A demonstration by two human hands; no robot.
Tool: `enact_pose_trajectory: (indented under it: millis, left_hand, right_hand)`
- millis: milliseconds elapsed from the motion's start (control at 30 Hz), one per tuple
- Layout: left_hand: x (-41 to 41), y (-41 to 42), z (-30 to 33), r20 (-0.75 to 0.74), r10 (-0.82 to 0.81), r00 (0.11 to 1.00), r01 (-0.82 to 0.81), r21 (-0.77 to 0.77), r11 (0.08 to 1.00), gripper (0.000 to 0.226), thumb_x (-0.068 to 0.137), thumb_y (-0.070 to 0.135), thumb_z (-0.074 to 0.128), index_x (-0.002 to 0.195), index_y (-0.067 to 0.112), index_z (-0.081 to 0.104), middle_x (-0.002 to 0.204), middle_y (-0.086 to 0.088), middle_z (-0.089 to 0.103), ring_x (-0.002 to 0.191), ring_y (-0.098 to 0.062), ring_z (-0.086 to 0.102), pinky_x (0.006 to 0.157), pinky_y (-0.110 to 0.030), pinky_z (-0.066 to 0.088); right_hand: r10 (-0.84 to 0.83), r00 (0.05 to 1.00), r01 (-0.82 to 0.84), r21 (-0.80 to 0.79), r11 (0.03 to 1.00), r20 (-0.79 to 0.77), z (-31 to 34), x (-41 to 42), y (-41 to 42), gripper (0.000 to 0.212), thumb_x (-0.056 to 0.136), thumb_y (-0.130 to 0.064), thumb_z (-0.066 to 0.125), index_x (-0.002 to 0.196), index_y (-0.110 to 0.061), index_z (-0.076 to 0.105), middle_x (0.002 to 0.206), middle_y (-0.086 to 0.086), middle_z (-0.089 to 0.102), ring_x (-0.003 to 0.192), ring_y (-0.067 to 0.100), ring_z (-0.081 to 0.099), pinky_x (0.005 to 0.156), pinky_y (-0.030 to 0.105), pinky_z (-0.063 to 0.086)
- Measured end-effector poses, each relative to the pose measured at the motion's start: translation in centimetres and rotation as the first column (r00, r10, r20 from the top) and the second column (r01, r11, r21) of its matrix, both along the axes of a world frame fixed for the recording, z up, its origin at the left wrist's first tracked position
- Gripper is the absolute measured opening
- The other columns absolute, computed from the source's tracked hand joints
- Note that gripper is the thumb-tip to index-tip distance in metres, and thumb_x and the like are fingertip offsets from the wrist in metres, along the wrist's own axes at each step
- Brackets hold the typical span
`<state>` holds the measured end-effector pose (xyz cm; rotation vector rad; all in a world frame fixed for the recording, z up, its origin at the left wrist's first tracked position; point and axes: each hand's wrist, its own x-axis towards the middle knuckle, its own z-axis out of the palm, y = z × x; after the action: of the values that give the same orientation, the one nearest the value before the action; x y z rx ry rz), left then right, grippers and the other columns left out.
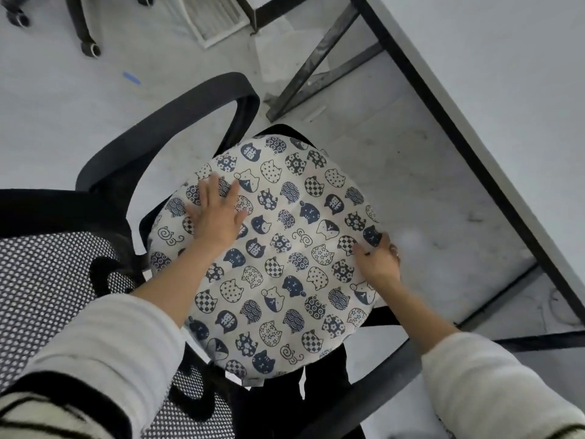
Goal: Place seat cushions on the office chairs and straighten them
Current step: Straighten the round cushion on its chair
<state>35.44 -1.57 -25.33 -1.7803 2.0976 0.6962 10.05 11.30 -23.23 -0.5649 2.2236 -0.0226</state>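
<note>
- the cat-print cushion (272, 248) already lies on the office chair (177, 112), covering nearly all of the seat between the armrests.
- left hand (218, 213) is open, palm flat near the cushion's far left corner: press down there as an anchor.
- right hand (378, 259) pinches the cushion's right edge; tug gently to square it with the seat's edges, judging by the dark rim showing.

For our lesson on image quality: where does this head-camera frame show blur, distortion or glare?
Head view: motion blur softens the fingertips of the left hand and the right hand; wide-angle distortion bends the white desk's black edge; light is soft and even, with no glare on the cat-print seat cushion.
</note>
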Motion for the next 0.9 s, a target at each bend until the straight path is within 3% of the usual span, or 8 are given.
enact_pose_trajectory:
  millis: [133,300,467,900]
  left_hand:
    - [0.1,4.8,-0.5,0.059,-0.031,0.998,0.027,0.068,0.997,0.079,0.088,0.06,0.038,0.147,0.035,-0.009,0.152,-0.006,-0.03,0.14,-0.033,-0.025,0.105,-0.071,0.0]
    - [0.3,8.7,-0.8,0.132,-0.092,0.987,0.079,0.102,0.992,0.089,0.082,0.068,0.043,0.146,0.036,-0.009,0.151,-0.007,-0.034,0.139,-0.035,-0.028,0.102,-0.073,-0.001]
    - [0.2,8.3,-1.0,0.127,-0.113,0.986,0.093,0.151,0.984,0.094,0.079,0.067,0.049,0.146,0.038,-0.01,0.151,-0.004,-0.032,0.139,-0.033,-0.029,0.103,-0.073,0.0]
    - [0.1,7.4,-1.4,0.136,-0.181,0.974,0.162,0.14,0.977,0.098,0.078,0.065,0.054,0.146,0.038,-0.01,0.153,-0.004,-0.03,0.14,-0.033,-0.028,0.102,-0.074,0.001]
  right_hand:
    - [0.137,0.99,-0.138,-0.056,0.989,-0.022,-1.2,-0.2,-3.7,0.069,0.09,-0.05,0.048,0.144,-0.018,0.019,0.144,0.016,0.033,0.133,0.036,0.032,0.108,0.054,0.031]
    - [0.062,0.997,-0.063,-0.04,0.997,-0.039,-1.6,-0.8,-4.8,0.069,0.087,-0.046,0.058,0.139,-0.01,0.029,0.141,0.019,0.037,0.133,0.035,0.033,0.108,0.048,0.034]
    - [-0.064,0.998,0.065,-0.028,0.997,0.024,-1.6,-1.0,-3.7,0.067,0.087,-0.039,0.062,0.138,-0.011,0.027,0.14,0.021,0.036,0.132,0.038,0.034,0.109,0.049,0.034]
    - [-0.078,0.997,0.077,-0.06,0.995,-0.013,-2.2,-0.5,-2.2,0.061,0.091,-0.032,0.056,0.138,-0.006,0.027,0.137,0.023,0.037,0.131,0.04,0.034,0.106,0.05,0.032]
